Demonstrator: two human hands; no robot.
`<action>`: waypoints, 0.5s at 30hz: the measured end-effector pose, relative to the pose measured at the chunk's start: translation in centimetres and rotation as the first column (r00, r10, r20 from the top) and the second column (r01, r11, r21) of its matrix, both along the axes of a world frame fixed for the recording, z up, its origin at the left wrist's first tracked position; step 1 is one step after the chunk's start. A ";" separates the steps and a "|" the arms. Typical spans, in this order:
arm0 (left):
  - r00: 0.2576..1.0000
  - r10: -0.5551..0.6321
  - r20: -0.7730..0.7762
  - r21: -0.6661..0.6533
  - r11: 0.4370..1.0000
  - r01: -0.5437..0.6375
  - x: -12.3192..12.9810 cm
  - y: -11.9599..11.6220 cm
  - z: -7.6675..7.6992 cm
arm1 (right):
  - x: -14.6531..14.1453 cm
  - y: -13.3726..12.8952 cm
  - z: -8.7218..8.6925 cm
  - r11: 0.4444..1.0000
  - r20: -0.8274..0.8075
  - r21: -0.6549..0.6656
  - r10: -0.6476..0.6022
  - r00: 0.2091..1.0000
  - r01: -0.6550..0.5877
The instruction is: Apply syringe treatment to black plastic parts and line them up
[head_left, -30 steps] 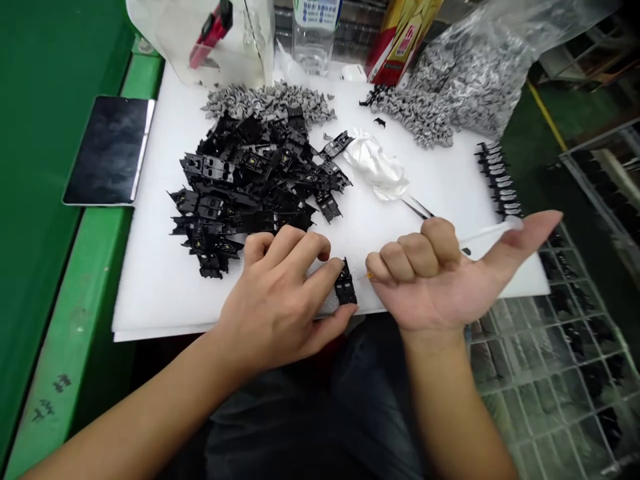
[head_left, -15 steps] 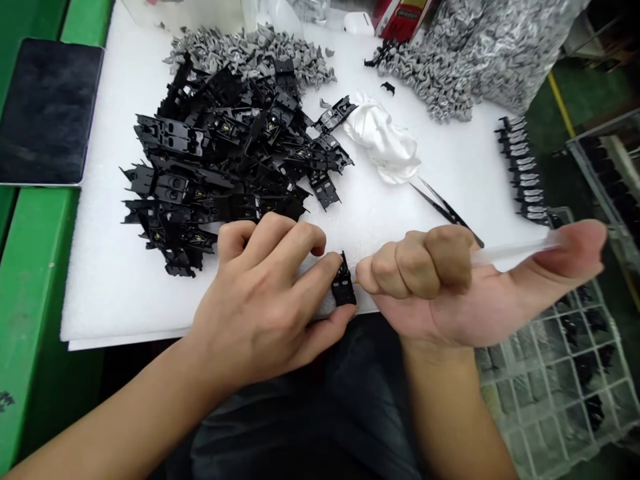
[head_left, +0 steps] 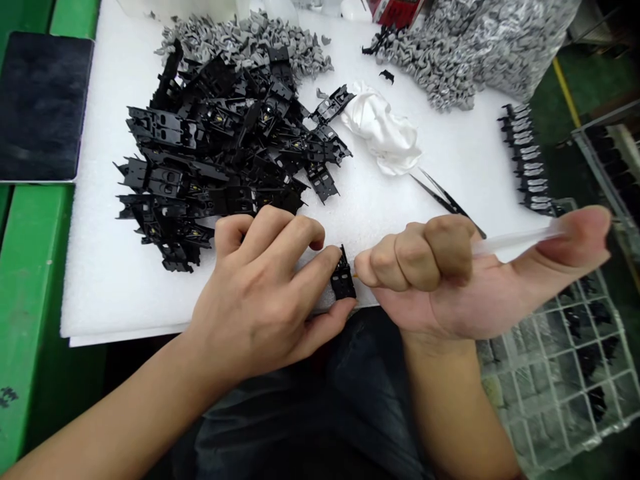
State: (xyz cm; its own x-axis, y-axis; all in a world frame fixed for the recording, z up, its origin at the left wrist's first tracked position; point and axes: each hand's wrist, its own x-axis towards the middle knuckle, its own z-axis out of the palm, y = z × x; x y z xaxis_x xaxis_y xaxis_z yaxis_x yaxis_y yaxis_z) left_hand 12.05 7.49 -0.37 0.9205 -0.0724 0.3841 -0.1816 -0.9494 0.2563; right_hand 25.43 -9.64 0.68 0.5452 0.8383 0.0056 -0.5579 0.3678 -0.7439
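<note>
My left hand [head_left: 265, 293] pinches a small black plastic part [head_left: 343, 279] between thumb and index finger, near the front edge of the white foam sheet. My right hand [head_left: 425, 267] is wrapped round what looks like a syringe; its translucent white plunger [head_left: 517, 240] runs from the fist to the thumb, which lies on its end. A thin orange tip [head_left: 355, 275] pokes out by the little finger and points at the black part's right side. The barrel is hidden in the fist. Left of and behind the hands lies a heap of similar black parts [head_left: 225, 147].
Loose grey pieces [head_left: 245, 43] lie behind the heap, more [head_left: 435, 77] spill from a clear bag [head_left: 520, 47]. A white cloth [head_left: 383, 130], black tweezers [head_left: 450, 203] and a row of black-and-grey parts [head_left: 527, 160] sit rightward. A tablet [head_left: 43, 107] lies left, a compartment tray [head_left: 560, 373] lower right.
The view has shifted slightly, so the table's things appear a little higher. Both hands keep the same grip, and the orange tip stays by the black part.
</note>
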 end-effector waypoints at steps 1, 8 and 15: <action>1.000 -0.001 0.003 0.001 1.000 0.001 0.0 0.0 0.0 | 0.0 0.0 0.0 1.000 0.002 -0.001 0.000 1.000 0.000; 1.000 -0.002 0.012 0.012 1.000 0.001 0.1 0.0 0.1 | 0.0 -0.2 0.1 1.000 0.029 0.003 -0.012 1.000 0.011; 1.000 -0.006 0.007 0.023 1.000 0.006 0.1 0.0 0.0 | -0.4 -0.2 0.1 0.999 -0.025 0.001 -0.043 0.999 0.043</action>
